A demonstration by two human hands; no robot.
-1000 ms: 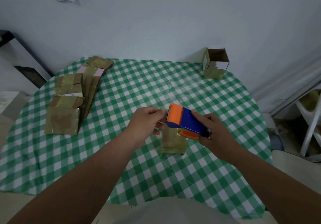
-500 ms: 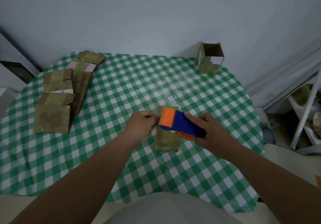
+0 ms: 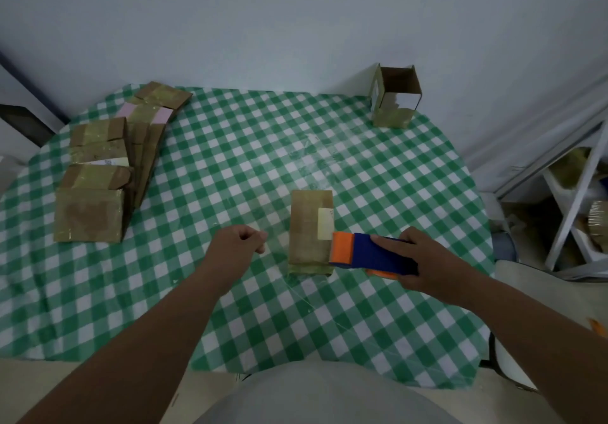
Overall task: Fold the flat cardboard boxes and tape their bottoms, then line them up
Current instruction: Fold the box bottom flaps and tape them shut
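Note:
A small brown cardboard box (image 3: pixel 307 226) with a pale label stands on the green checked tablecloth (image 3: pixel 230 166), between my hands. My right hand (image 3: pixel 424 265) grips a blue and orange tape dispenser (image 3: pixel 368 254) whose orange front touches the box's right side. Left of the box, my left hand (image 3: pixel 238 247) has its fingers curled and pinches the end of a faint clear tape strip (image 3: pixel 276 249) that runs toward the dispenser. A folded box (image 3: pixel 394 101) stands open-topped at the back right. Several flat boxes (image 3: pixel 95 180) are stacked at the left.
The round table stands against a pale wall. A white shelf frame (image 3: pixel 579 199) with clutter is at the right, beyond the table edge. A dark-edged object (image 3: pixel 23 120) leans at the far left.
My hands have drawn apart: the left moved left from the dispenser's front, the right carried the dispenser right and lower. The box, earlier hidden behind them, now shows between them.

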